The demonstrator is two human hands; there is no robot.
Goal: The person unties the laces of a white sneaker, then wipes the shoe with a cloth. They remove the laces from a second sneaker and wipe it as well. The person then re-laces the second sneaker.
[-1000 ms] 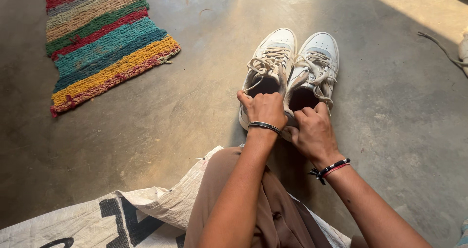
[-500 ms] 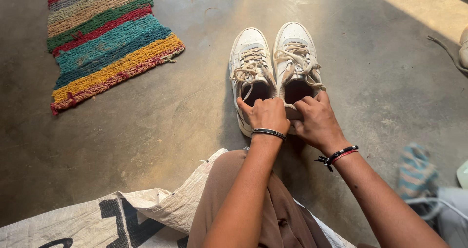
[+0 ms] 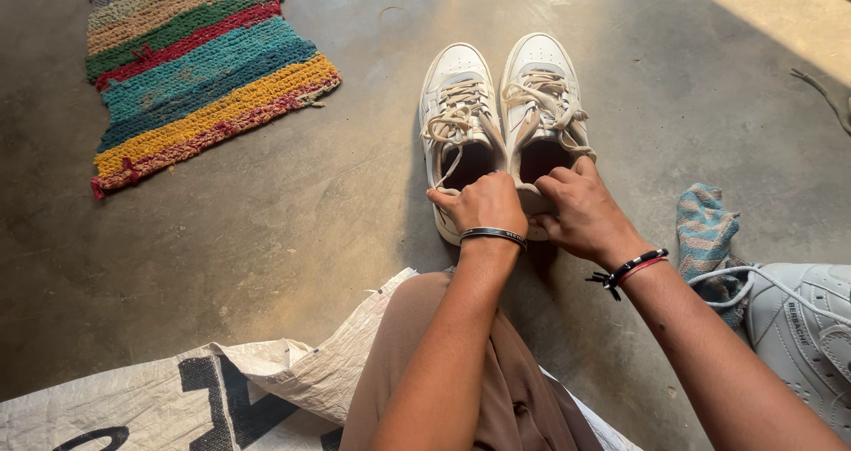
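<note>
Left hand [image 3: 481,204], right hand [image 3: 581,210] gripping heels of white sneaker pair [image 3: 501,118]; bare concrete floor [image 3: 292,194] around, striped rug [image 3: 191,70] well apart.

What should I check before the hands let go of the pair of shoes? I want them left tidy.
1. Left hand grips the left shoe at the heel: ok.
2. Right hand grips the right shoe at the heel: ok.
3. Shoes side by side, toes level: ok.
4. Soles flat on the floor: cannot tell.
5. Laces tied: not ok, loose.
6. Cloth clear of the pair: ok.
</note>
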